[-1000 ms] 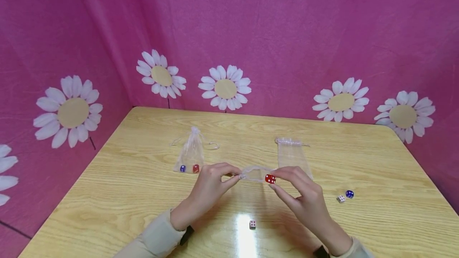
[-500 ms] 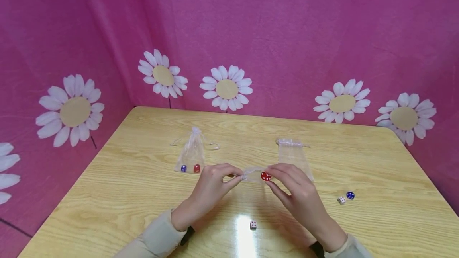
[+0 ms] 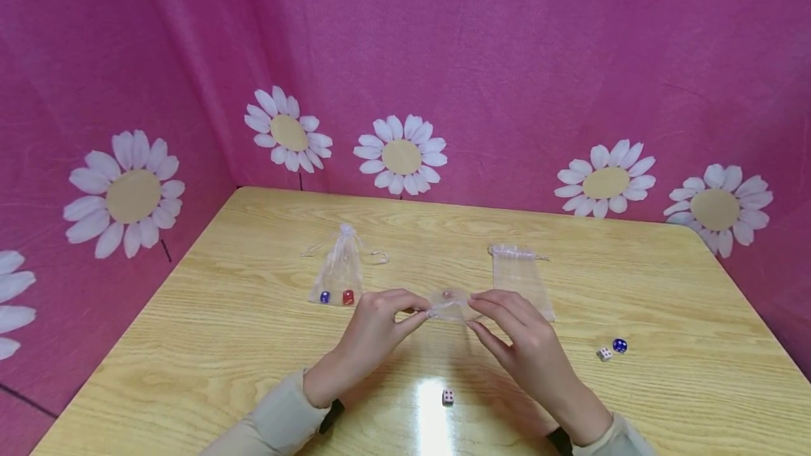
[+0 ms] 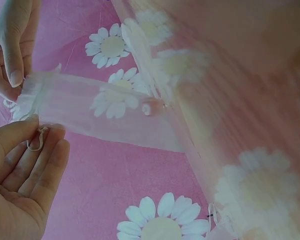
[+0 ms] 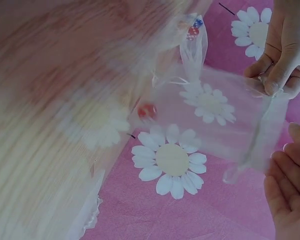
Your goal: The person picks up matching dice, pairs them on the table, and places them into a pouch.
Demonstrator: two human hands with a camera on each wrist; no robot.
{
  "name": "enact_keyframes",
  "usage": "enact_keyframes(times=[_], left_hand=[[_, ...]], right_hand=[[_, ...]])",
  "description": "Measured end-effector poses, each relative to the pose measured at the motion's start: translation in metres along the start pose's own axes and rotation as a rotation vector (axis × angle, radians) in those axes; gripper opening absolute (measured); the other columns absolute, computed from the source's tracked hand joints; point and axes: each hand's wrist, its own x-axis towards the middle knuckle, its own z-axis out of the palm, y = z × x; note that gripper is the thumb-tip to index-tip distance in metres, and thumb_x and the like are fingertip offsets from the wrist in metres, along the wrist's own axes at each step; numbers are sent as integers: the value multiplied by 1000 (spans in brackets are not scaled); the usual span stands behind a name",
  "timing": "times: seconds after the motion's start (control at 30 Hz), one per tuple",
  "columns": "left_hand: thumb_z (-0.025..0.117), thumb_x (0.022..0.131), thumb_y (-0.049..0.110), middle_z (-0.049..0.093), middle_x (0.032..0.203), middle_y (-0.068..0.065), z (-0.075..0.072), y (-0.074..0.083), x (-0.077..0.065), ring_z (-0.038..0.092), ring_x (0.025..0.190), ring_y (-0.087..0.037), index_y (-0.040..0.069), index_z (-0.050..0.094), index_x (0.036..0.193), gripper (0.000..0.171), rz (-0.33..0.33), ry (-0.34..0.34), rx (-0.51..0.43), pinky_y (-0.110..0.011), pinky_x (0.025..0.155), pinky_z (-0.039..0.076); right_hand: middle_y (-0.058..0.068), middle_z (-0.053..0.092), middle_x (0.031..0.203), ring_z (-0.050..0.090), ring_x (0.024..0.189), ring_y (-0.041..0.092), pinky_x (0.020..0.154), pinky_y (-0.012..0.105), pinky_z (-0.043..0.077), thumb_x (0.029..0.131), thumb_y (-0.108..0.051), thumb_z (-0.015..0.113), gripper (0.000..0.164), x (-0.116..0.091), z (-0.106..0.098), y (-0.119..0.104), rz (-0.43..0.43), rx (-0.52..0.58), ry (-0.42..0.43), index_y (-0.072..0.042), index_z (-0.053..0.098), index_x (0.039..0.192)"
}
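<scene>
My left hand [image 3: 383, 319] pinches the mouth edge of a sheer white organza drawstring bag [image 3: 453, 309] between thumb and fingers, above the table. Through the cloth a red die [image 5: 147, 111] shows low in the bag, blurred in the right wrist view and faint in the left wrist view. My right hand [image 3: 529, 340] is at the other side of the bag's mouth, thumb and fingers apart, with nothing between them. Whether its fingertips touch the cloth is hard to tell. A drawstring loop [image 4: 35, 142] hangs by my left fingers.
Farther left on the table lies a gathered organza bag [image 3: 341, 266] with a blue die [image 3: 325, 297] and a red die in it. A flat organza bag [image 3: 519, 280] lies behind my right hand. One white die [image 3: 448, 397] is in front; another white die [image 3: 605, 354] and a blue die [image 3: 620, 345] are right.
My right hand has moved left to the bag's mouth and let go of the red die, which is now inside the bag. The left hand has kept its pinch.
</scene>
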Motion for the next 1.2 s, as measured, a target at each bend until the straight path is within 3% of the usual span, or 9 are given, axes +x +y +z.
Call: enact_keyframes(times=[0.4,0.73,0.87,1.0,1.2], left_hand=[[76,82,6,77,86,-4,0,-1,0,73,78,-12,8,77,87,5,-47,4,-14,-26,70,60],[75,84,7,77,85,-2,0,-2,1,73,77,-10,10,77,87,5,-78,16,-18,-26,69,59],[75,83,7,77,85,-2,0,-2,1,72,77,-10,10,78,87,5,-85,17,-9,-22,70,59],[76,83,7,77,85,-3,-1,-2,1,72,76,-11,9,78,87,5,-84,21,-3,-22,71,59],[75,84,8,77,86,-2,-1,-3,2,73,78,-10,10,78,88,5,-83,13,-7,-21,70,58]], right_hand=[[9,73,97,67,92,21,98,11,48,98,-34,58,34,-1,0,-4,74,162,33,-3,72,102],[8,73,95,67,96,10,96,8,46,94,-36,62,33,-17,-14,0,157,174,26,-5,73,100],[7,73,95,64,99,1,96,7,45,86,-18,75,20,-24,-20,1,223,169,-31,-6,73,101],[4,73,96,65,98,2,94,4,45,72,2,80,33,-27,-20,-2,279,153,-119,-9,72,102],[-3,73,95,69,89,11,89,4,47,72,-1,81,33,-28,-10,-12,254,154,-250,-14,71,100]])
